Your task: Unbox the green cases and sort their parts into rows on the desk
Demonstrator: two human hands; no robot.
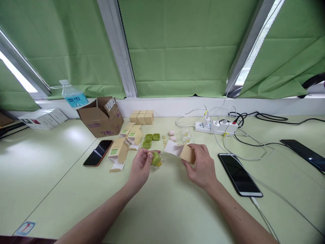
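The right grip (203, 166) holds an open kraft box (188, 154) (contents hidden).

Cartons (122, 149) lie between a phone (98, 153) and trays (147, 144).

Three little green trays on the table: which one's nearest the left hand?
The front tray, closest to the left hand holding the small green item. The back-left tray and back-right tray sit side by side beyond it, farther away.
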